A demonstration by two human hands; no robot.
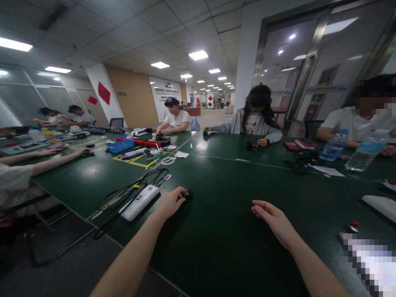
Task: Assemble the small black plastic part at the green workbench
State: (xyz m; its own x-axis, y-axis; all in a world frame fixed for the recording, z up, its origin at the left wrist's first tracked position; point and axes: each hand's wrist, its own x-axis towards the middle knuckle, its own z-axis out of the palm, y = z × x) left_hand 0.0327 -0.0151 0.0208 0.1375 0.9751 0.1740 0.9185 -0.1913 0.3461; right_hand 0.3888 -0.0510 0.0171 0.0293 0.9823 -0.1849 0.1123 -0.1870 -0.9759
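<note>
Over the green table (216,231), my left hand (170,203) has its fingers closed around one side of a small black object (188,193). That object is dark and partly covered by the fingertips, so I cannot make out its kind. My right hand (269,213) is apart from it, to the right. Its fingers are stretched out and slightly bent, with nothing in them. Beside my left forearm lies a white power bank (140,202) marked "2", with black cables (123,192) looped around its far end.
Farther left are a blue basket (120,144), a red tray (148,142) and loose wires (161,154). Water bottles (366,152) and a dark red box (305,143) stand at right. A blurred-out bright item (371,260) lies near right. Several people sit around the table.
</note>
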